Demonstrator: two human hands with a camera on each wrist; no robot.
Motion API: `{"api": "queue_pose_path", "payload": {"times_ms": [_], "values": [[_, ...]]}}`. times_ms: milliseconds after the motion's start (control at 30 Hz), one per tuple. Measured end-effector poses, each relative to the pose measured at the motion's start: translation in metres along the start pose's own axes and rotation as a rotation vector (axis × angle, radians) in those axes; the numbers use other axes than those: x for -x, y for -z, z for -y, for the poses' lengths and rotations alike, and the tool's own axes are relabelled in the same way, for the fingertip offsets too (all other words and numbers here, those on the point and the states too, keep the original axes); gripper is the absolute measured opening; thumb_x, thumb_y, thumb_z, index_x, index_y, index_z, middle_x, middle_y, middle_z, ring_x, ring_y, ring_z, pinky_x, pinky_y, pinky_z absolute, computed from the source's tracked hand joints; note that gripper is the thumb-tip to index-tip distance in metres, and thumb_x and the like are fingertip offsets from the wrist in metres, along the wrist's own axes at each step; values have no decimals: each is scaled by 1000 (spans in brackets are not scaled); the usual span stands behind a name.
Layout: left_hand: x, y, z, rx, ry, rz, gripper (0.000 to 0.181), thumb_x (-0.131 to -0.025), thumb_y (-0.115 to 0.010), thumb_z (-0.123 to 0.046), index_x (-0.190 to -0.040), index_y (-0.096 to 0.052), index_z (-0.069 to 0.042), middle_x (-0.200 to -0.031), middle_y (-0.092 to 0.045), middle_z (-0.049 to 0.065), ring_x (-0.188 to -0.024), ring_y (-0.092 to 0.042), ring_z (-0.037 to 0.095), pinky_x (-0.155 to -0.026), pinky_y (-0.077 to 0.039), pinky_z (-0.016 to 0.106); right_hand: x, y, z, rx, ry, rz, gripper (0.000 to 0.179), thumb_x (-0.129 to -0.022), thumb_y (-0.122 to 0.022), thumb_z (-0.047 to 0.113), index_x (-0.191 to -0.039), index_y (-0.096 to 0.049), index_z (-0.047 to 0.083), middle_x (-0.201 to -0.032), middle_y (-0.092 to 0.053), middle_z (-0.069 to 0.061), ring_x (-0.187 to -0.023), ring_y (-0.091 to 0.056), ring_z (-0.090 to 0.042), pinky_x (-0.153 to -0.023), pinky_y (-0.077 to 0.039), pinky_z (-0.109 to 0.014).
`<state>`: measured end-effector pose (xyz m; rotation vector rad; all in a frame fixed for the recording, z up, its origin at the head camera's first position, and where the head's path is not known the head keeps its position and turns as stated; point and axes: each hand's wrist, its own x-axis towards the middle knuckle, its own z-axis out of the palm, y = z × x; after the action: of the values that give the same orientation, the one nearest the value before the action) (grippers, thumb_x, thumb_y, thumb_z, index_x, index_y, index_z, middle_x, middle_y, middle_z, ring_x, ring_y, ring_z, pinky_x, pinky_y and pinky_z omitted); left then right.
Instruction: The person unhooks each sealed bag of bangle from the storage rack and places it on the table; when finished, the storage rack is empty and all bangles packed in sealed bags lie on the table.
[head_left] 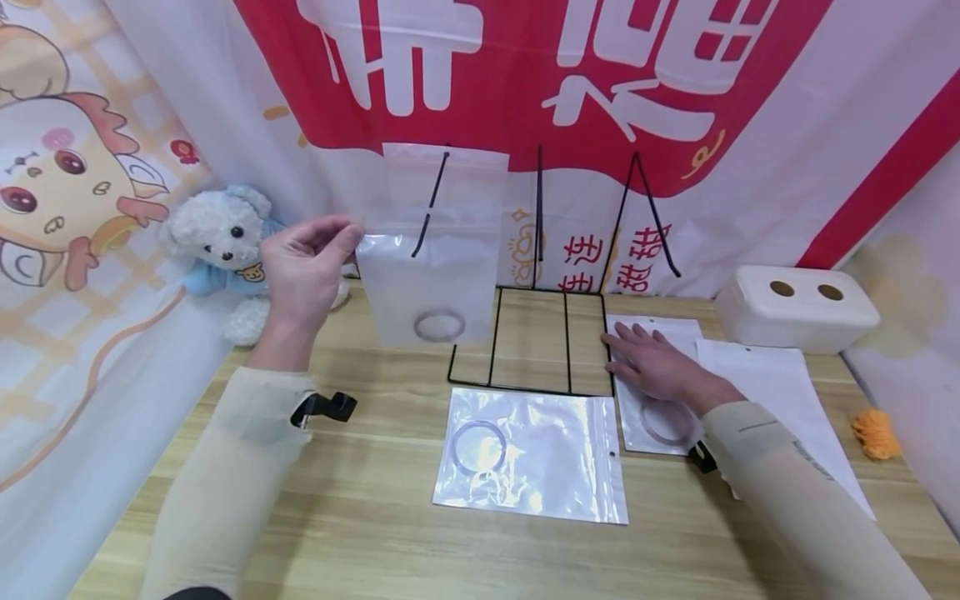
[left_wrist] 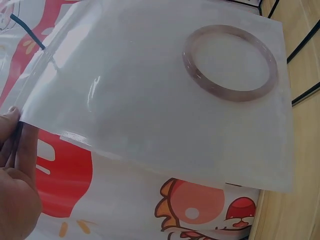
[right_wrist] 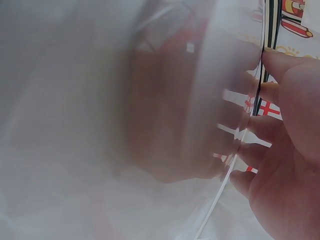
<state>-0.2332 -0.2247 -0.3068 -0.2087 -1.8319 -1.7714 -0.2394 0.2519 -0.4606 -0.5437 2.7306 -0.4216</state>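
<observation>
My left hand [head_left: 303,267] pinches the left edge of a clear zip bag [head_left: 465,275] between thumb and fingers. The bag hangs upright, with a black prong [head_left: 422,236] of the wire rack [head_left: 531,389] poking through its upper part. A pale pinkish bangle [left_wrist: 230,94] shows near its bottom in the left wrist view. To the rack's right, my right hand [head_left: 652,362] rests with fingers extended on another zip bag [head_left: 633,421] lying flat, a bangle inside it. In the right wrist view the fingertips [right_wrist: 242,177] meet the shiny plastic, which mirrors them.
A third zip bag [head_left: 558,458] with a bangle lies in front of the rack. Another white bag [head_left: 772,383] lies partly under my right forearm. Around the back stand a plush bear [head_left: 225,225] and a white box with two holes [head_left: 795,312]; orange yarn [head_left: 876,433] sits at right.
</observation>
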Motion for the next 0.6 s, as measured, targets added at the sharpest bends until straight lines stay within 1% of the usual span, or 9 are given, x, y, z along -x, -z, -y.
{"api": "queue_pose_path", "payload": {"times_ms": [200,333,400,500,600], "values": [[7,2,-4,1,8,22,15,-91,-87,-10,-102,-84,0,-88,-82,-5,-74,-76,9,-75,-65,19,0,0,-1,1,-4,-8,66,-115,-49,43,-171,-31,15,-181,-13,-22,-166,-7,-52,-135,-2,-69],[12,4,-6,-10,10,25,12,-92,-87,-9,-102,-85,-2,-90,-83,-5,-76,-75,10,-76,-65,18,-1,-1,-1,-7,-5,-3,66,-115,-49,44,-171,-31,16,-181,-13,-21,-166,-6,-52,-135,-1,-69],[14,6,-7,-24,1,26,11,-93,-86,-8,-102,-85,-2,-90,-82,-6,-77,-75,9,-76,-65,17,-1,-1,-1,-11,-6,0,66,-115,-49,44,-171,-31,16,-181,-13,-21,-167,-6,-51,-135,-1,-69],[16,8,-7,-18,-15,28,12,-92,-85,-6,-102,-84,1,-89,-82,-5,-76,-74,9,-75,-64,17,-2,-2,-2,-11,-7,2,66,-115,-49,44,-172,-31,16,-181,-13,-22,-167,-6,-52,-135,0,-69],[20,10,-8,-33,-34,34,12,-93,-85,-6,-103,-84,1,-89,-82,-6,-75,-75,9,-74,-65,18,-2,-2,-2,-8,-4,1,66,-115,-49,43,-172,-31,16,-181,-13,-22,-166,-6,-52,-135,0,-69]]}}
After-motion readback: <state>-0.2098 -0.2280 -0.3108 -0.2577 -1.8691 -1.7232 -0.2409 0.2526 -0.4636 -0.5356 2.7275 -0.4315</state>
